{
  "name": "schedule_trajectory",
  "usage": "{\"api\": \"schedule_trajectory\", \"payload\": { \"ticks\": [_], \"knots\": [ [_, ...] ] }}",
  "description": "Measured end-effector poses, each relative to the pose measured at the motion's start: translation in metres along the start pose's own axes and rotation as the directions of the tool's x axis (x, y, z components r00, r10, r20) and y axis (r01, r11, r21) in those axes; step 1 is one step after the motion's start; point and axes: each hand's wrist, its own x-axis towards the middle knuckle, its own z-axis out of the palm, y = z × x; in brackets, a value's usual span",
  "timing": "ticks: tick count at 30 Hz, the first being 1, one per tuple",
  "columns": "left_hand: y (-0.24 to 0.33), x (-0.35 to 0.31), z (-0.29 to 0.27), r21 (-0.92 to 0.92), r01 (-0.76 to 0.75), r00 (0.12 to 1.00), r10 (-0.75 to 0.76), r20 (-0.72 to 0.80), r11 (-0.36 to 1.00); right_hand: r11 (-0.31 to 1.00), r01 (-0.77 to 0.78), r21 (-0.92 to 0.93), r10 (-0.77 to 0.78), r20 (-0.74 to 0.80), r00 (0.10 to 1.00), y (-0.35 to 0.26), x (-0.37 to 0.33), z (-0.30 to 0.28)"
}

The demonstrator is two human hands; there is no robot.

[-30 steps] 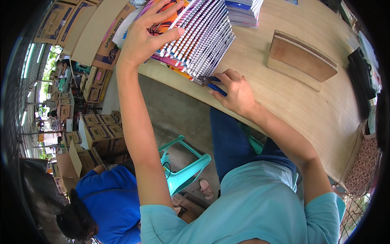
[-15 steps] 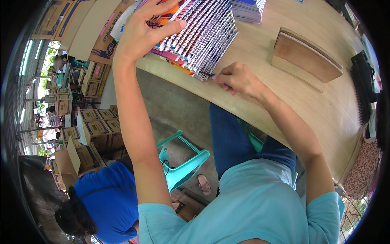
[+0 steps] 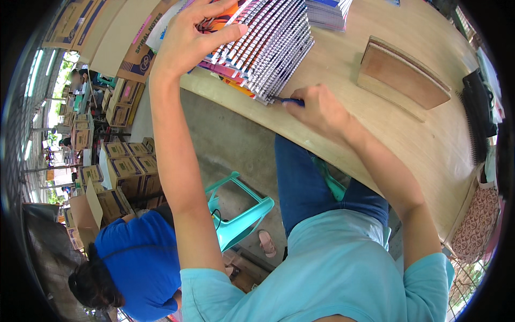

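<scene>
A stack of spiral notebooks [image 3: 268, 48] lies near the table's front edge, its rows of coil binding facing right and orange and pink covers showing at the left. My left hand [image 3: 190, 43] rests on it with fingers spread and the thumb stretched over the coils. My right hand [image 3: 321, 110] is closed round a small tool with a dark blue handle [image 3: 294, 101]. Its thin tip meets the coil ends at the stack's lower corner; the exact kind of tool does not show.
A brown board holder [image 3: 405, 78] stands on the wooden table [image 3: 343, 70], with more notebooks [image 3: 328, 19] behind. A black case [image 3: 477, 102] lies at the right edge. Cartons [image 3: 129, 166], a turquoise stool [image 3: 244, 214] and a person in blue [image 3: 142, 257] are at the left.
My right hand has turned and shifted slightly right, and more of the blue handle shows. My left hand stays on the stack. The person in blue has moved slightly.
</scene>
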Motion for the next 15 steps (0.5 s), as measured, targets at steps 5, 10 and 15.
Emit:
{"api": "schedule_trajectory", "payload": {
  "ticks": [5,10,15],
  "knots": [
    [-0.016,0.001,0.000,0.017,-0.040,0.999,0.041,-0.009,0.999,0.991,0.093,-0.099,-0.104,-0.115,0.988,0.001,-0.006,0.009],
    [-0.006,0.001,-0.001,0.012,-0.019,1.000,0.019,0.000,1.000,0.944,0.164,-0.286,-0.262,-0.347,0.900,0.010,-0.025,0.035],
    [-0.008,0.000,-0.001,0.000,-0.012,1.000,0.012,-0.010,1.000,0.934,0.202,-0.295,-0.296,-0.322,0.899,0.009,-0.019,0.036]
  ]
}}
